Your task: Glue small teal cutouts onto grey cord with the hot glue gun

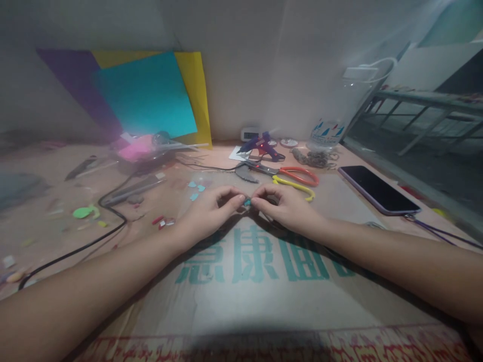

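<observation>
My left hand (215, 208) and my right hand (285, 203) meet at the middle of the table, fingertips pinched together. Between them is a small blue piece (247, 202), partly hidden by the fingers; its exact kind is too small to make out. Both hands grip it from opposite sides. Several light-blue cut pieces (194, 196) lie just beyond my left hand. Scissors (279, 173) with one red and one yellow handle rest behind my right hand, their blades apart.
A purple glue gun (261, 146) stands at the back near a small digital clock (249, 133). To the right lie a phone (377, 190), a chain (315, 158) and a clear plastic cup (332, 115). A black cord (113, 211) crosses the left. Coloured sheets (147, 95) lean on the wall.
</observation>
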Action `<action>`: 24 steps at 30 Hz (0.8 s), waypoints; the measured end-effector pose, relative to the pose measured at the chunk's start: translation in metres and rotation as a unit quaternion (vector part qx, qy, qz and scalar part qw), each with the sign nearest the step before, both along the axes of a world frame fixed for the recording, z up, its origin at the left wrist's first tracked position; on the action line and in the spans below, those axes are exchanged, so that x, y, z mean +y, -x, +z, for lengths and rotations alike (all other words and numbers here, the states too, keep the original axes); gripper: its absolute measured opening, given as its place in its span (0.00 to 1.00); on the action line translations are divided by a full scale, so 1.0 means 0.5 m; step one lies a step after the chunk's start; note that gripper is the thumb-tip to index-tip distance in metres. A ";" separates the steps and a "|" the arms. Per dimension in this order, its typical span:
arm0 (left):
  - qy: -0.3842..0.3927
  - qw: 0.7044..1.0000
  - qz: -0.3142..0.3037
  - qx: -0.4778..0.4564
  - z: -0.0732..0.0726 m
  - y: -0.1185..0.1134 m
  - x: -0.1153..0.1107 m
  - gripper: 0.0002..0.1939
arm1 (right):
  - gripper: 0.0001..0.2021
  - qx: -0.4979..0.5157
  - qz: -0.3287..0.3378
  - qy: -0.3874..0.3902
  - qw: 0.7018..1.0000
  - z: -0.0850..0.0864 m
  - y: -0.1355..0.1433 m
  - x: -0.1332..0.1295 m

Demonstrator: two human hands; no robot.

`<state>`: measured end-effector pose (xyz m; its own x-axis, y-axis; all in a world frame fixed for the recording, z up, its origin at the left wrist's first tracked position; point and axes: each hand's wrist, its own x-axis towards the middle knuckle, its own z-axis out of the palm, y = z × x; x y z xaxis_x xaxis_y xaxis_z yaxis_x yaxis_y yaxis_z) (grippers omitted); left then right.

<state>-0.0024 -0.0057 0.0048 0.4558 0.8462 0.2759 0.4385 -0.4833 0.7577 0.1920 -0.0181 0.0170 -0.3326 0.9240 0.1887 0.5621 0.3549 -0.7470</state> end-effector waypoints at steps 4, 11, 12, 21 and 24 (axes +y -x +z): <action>-0.015 0.999 0.025 0.041 -0.001 -0.001 -0.001 0.12 | 0.08 0.009 -0.006 -0.009 1.000 0.002 -0.001 0.002; -0.023 0.999 0.020 0.041 0.002 -0.002 -0.002 0.10 | 0.13 0.039 0.020 0.014 0.999 0.003 -0.002 -0.001; -0.023 0.999 0.017 0.043 0.002 -0.002 -0.002 0.10 | 0.13 0.044 0.021 0.018 0.999 0.003 -0.001 -0.002; -0.086 0.991 -0.028 0.096 -0.005 0.000 -0.005 0.10 | 0.08 -0.007 0.009 -0.017 1.000 0.004 0.001 -0.001; -0.111 0.988 -0.036 0.104 -0.006 0.001 -0.006 0.10 | 0.09 -0.004 0.020 0.003 1.000 0.004 -0.001 -0.001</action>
